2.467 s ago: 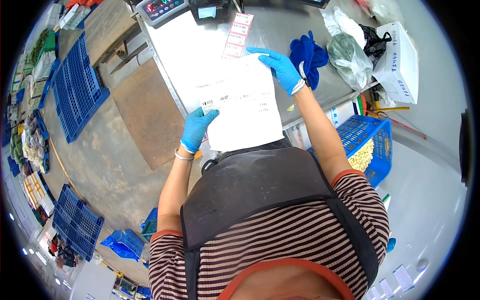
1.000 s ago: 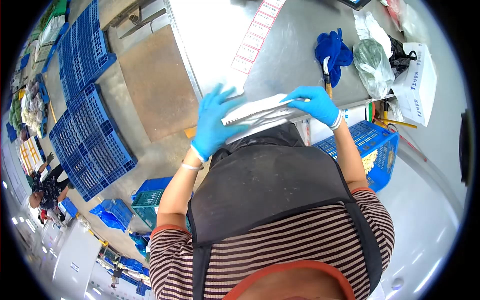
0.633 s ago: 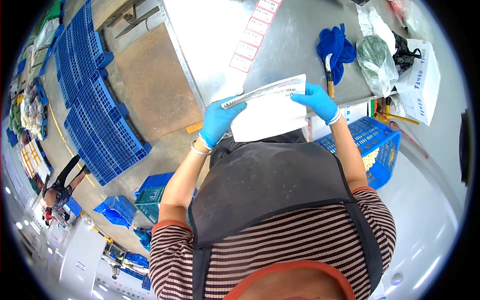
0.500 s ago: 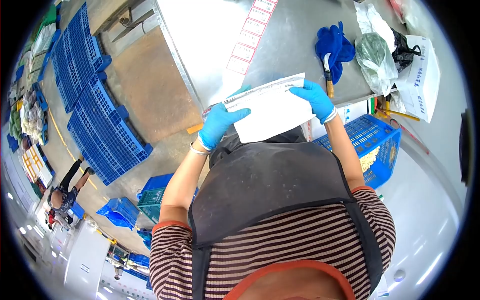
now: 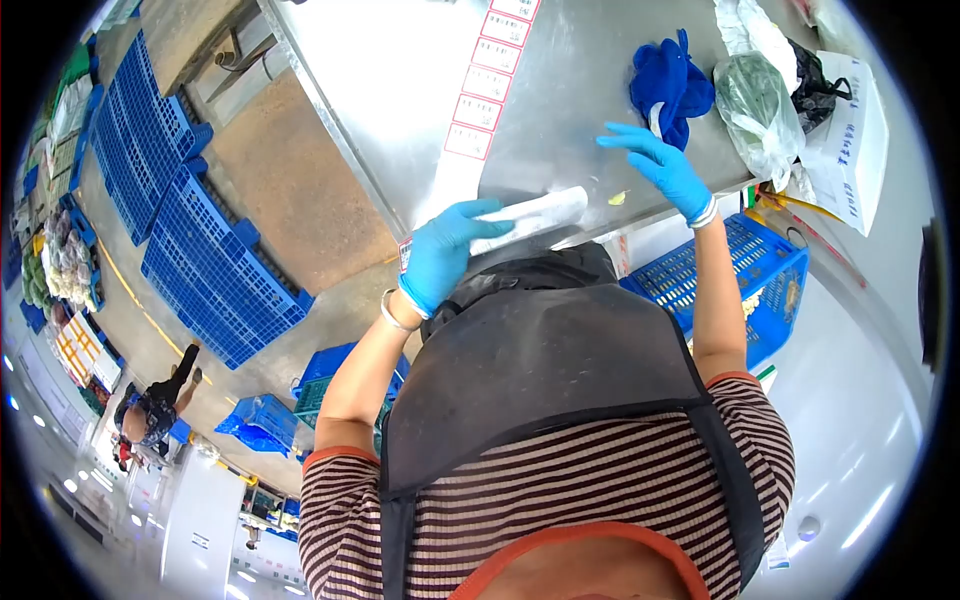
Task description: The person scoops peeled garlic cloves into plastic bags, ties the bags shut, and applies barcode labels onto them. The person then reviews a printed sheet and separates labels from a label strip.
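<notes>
My left hand (image 5: 440, 252), in a blue glove, is closed on a sheet of paper (image 5: 552, 208), now seen nearly edge-on as a narrow white strip above the front edge of the metal table (image 5: 560, 110). My right hand (image 5: 668, 172), gloved too, is off the paper with its fingers stretched out and apart. It hovers just in front of a crumpled blue cloth (image 5: 670, 85). Part of a knife blade (image 5: 655, 120) shows against the cloth; the hand hides its handle. A strip of red-bordered labels (image 5: 482, 82) lies on the table.
Plastic bags (image 5: 755, 105) and a white box (image 5: 848, 150) sit at the right. A blue crate (image 5: 775, 290) stands beside my right arm. Blue pallets (image 5: 215, 265) lie on the floor at left. Another person (image 5: 150, 415) is far off at lower left.
My right hand has let go of the paper and moved right and up to the knife and cloth. The paper has tipped from face-on to nearly edge-on in my left hand.
</notes>
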### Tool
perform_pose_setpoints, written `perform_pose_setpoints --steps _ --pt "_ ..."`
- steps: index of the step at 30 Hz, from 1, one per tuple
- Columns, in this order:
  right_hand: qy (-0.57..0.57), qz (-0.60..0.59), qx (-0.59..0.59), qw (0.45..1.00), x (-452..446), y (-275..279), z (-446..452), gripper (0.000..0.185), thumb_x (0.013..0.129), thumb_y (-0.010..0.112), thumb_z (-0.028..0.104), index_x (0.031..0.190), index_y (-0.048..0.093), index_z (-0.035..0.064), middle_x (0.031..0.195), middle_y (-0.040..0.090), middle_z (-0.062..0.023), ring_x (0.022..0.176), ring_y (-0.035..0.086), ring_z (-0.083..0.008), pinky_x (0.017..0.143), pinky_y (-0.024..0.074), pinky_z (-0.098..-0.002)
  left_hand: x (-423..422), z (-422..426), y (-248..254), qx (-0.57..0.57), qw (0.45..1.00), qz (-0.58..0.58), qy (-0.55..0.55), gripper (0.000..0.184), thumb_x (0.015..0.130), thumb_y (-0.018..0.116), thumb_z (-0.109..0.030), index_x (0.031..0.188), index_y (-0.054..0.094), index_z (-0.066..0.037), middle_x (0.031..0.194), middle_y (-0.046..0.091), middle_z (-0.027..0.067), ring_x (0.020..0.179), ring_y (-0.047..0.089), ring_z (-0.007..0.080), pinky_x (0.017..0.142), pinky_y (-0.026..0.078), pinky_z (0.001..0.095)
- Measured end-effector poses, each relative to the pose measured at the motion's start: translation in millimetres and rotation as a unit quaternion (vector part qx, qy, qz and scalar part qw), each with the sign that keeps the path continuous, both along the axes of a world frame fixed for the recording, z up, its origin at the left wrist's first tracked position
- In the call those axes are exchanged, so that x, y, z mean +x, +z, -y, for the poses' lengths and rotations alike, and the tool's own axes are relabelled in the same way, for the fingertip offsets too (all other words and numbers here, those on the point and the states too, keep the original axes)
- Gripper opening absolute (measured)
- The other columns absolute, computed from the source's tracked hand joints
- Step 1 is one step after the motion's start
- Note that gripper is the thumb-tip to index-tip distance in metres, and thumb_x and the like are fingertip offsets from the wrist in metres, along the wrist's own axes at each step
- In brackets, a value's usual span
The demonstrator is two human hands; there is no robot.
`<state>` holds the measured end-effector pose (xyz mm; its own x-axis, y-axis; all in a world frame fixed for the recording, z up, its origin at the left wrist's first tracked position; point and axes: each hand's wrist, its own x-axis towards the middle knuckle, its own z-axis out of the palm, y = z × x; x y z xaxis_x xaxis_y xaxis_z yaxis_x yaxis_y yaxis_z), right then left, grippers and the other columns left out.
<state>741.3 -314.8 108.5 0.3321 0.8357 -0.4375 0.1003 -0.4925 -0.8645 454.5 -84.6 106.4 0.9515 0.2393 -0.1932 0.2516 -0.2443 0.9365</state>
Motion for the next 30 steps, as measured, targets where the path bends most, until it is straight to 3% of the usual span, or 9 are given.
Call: perform_pose_setpoints --steps 8,12,15,17,19,22,23,25,30 --pt "0.256 -0.068 -0.115 0.957 -27 13 -87 0.041 0.082 0.077 0.031 0.115 0.07 0.0074 0.107 0.07 -0.0123 0.094 0.066 -0.0252 0.085 0.0506 -0.0346 80 -20 69 -0.027 0.968 -0.178 -0.174 0.039 0.093 0.063 -0.022 0.129 0.063 -0.007 0.121 0.068 0.0141 0.105 0.065 0.0272 0.095 0.048 0.0326" --pt "0.165 0.117 -0.083 0.976 7 15 -100 0.042 0.08 0.078 0.04 0.102 0.073 0.0042 0.082 0.069 -0.0182 0.07 0.065 -0.0238 0.07 0.0517 -0.0337 90 -66 57 0.104 0.987 0.114 -0.037 0.053 0.086 0.071 -0.016 0.137 0.058 -0.011 0.138 0.057 0.0122 0.124 0.057 0.0306 0.105 0.045 0.0361" --pt "0.089 0.275 -0.11 0.951 50 27 -128 0.066 0.086 0.065 0.059 0.119 0.068 0.0016 0.109 0.069 -0.0214 0.102 0.067 -0.0353 0.091 0.0518 -0.0383 139 -95 90 0.289 0.944 0.147 0.058 0.051 0.089 0.068 -0.015 0.138 0.056 -0.008 0.138 0.056 0.015 0.121 0.057 0.0286 0.104 0.045 0.0384" --pt "-0.072 0.33 -0.031 0.941 63 42 -154 0.043 0.087 0.072 0.045 0.108 0.072 0.0063 0.083 0.07 -0.0129 0.071 0.066 -0.0201 0.069 0.0524 -0.0324 157 -102 95 0.326 0.928 0.144 0.108 0.059 0.084 0.078 -0.02 0.138 0.056 -0.011 0.137 0.058 0.0106 0.123 0.057 0.0234 0.102 0.047 0.0357" --pt "-0.147 0.383 0.037 0.911 82 46 -167 0.043 0.088 0.071 0.044 0.111 0.071 0.0074 0.087 0.071 -0.0122 0.078 0.068 -0.0182 0.072 0.0526 -0.0327 180 -103 90 0.028 0.987 0.048 0.152 0.048 0.091 0.072 -0.026 0.133 0.059 -0.007 0.122 0.065 0.0092 0.111 0.063 0.0188 0.097 0.048 0.0325" --pt "-0.064 0.592 0.129 0.793 68 72 -203 0.039 0.081 0.074 0.039 0.102 0.066 0.0071 0.092 0.062 -0.0155 0.082 0.061 -0.0351 0.069 0.0515 -0.0418 207 -100 75 -0.213 0.963 0.079 0.145 0.042 0.096 0.065 -0.025 0.13 0.059 -0.001 0.12 0.065 0.009 0.11 0.062 0.019 0.099 0.048 0.0325" --pt "-0.069 0.597 0.148 0.785 60 69 -209 0.031 0.084 0.075 0.03 0.104 0.068 0.0066 0.09 0.065 -0.0099 0.077 0.064 -0.023 0.067 0.0518 -0.0346 213 -98 64 -0.272 0.945 0.101 0.154 0.04 0.097 0.063 -0.024 0.13 0.058 -0.001 0.12 0.065 0.009 0.11 0.062 0.0189 0.099 0.048 0.0326" --pt "-0.052 0.378 0.131 0.915 44 46 -215 0.047 0.088 0.066 0.049 0.107 0.071 0.0058 0.096 0.071 -0.0182 0.087 0.07 -0.0321 0.08 0.0547 -0.0367 218 -110 45 -0.411 0.896 0.134 0.102 0.034 0.1 0.057 -0.018 0.127 0.058 0.002 0.122 0.063 0.0093 0.114 0.06 0.0189 0.1 0.047 0.0338" --pt "-0.024 0.102 0.096 0.99 31 39 -217 0.045 0.087 0.071 0.045 0.106 0.071 0.0042 0.096 0.072 -0.0139 0.089 0.069 -0.0211 0.081 0.0537 -0.0326 200 -112 26 -0.461 0.858 0.128 0.187 0.034 0.099 0.058 -0.014 0.129 0.058 0.001 0.125 0.062 0.0101 0.118 0.058 0.0192 0.101 0.047 0.0345"
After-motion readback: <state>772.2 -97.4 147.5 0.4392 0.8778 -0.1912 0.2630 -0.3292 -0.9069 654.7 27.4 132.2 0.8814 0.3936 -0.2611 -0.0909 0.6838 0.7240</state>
